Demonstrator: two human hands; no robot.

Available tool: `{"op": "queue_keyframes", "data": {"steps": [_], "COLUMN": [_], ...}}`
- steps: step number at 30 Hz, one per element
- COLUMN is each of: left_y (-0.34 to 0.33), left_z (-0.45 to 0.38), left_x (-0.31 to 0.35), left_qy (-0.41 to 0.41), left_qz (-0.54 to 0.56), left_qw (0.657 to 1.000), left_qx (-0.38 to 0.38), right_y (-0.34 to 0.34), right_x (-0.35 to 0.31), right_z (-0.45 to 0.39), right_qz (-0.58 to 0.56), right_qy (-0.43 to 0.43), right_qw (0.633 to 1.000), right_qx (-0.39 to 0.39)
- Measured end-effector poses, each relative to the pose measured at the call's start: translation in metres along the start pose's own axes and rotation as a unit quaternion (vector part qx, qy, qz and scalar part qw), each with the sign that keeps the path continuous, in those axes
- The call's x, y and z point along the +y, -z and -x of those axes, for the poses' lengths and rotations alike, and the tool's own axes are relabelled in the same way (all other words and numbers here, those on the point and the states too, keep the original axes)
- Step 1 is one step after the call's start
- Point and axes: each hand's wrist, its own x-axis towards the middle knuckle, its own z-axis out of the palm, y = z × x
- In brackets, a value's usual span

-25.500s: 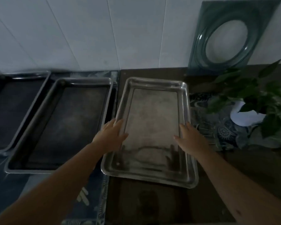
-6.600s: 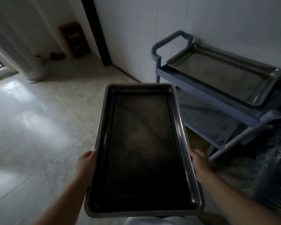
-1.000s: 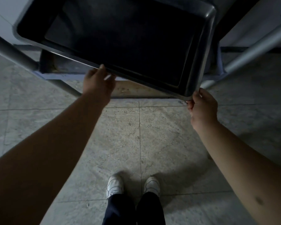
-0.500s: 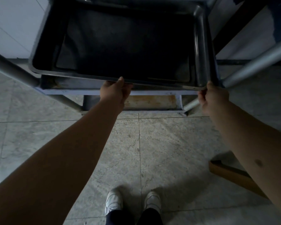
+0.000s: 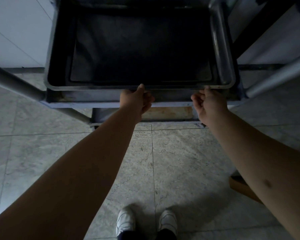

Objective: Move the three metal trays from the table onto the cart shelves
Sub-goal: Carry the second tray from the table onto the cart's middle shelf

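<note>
Tray [image 5: 140,49] on cart shelf [image 5: 100,102], both hands gripping near rim, cart posts flanking

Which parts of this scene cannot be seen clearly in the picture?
Head view only:
- Far end of the dark rectangular metal tray: cut off by the top edge.
- Fingers of left hand and right hand: curled under the tray's rim.
- Grey cart shelf: mostly covered by the tray.

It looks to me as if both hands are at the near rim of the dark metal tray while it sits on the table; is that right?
Not quite. Both hands are at the near rim, the left hand and the right hand, but the dark metal tray sits on a lower shelf of the cart, not on a table. The head view shows the cart's frame and the floor beneath.
</note>
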Motion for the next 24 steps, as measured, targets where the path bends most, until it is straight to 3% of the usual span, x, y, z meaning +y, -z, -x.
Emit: {"op": "queue_keyframes", "data": {"steps": [9, 12, 14, 16, 19, 22, 24], "left_y": [0.007, 0.010, 0.018, 0.031, 0.052, 0.065, 0.073], "left_z": [0.003, 0.015, 0.030, 0.048, 0.090, 0.140, 0.179], "left_x": [0.007, 0.007, 0.004, -0.005, -0.008, 0.010, 0.025], "left_qy": [0.037, 0.048, -0.032, -0.141, -0.231, -0.259, -0.282], "left_qz": [-0.079, -0.178, -0.342, -0.513, -0.667, -0.735, -0.751], "left_qw": [0.996, 0.982, 0.938, 0.845, 0.707, 0.627, 0.597], "left_qx": [-0.022, -0.031, -0.052, -0.053, -0.035, -0.021, -0.013], "right_y": [0.010, 0.012, 0.015, 0.021, 0.030, 0.038, 0.045], "right_x": [-0.002, 0.002, 0.008, 0.016, 0.012, -0.006, -0.021], "right_z": [-0.006, 0.010, 0.032, 0.054, 0.105, 0.159, 0.197], "right_qz": [0.049, 0.110, 0.234, 0.431, 0.642, 0.757, 0.786], "right_qy": [-0.007, -0.020, 0.027, 0.139, 0.253, 0.272, 0.263], "right_qw": [0.999, 0.994, 0.971, 0.889, 0.718, 0.586, 0.549], "right_qx": [0.017, -0.009, -0.045, -0.067, -0.087, -0.098, -0.104]}}
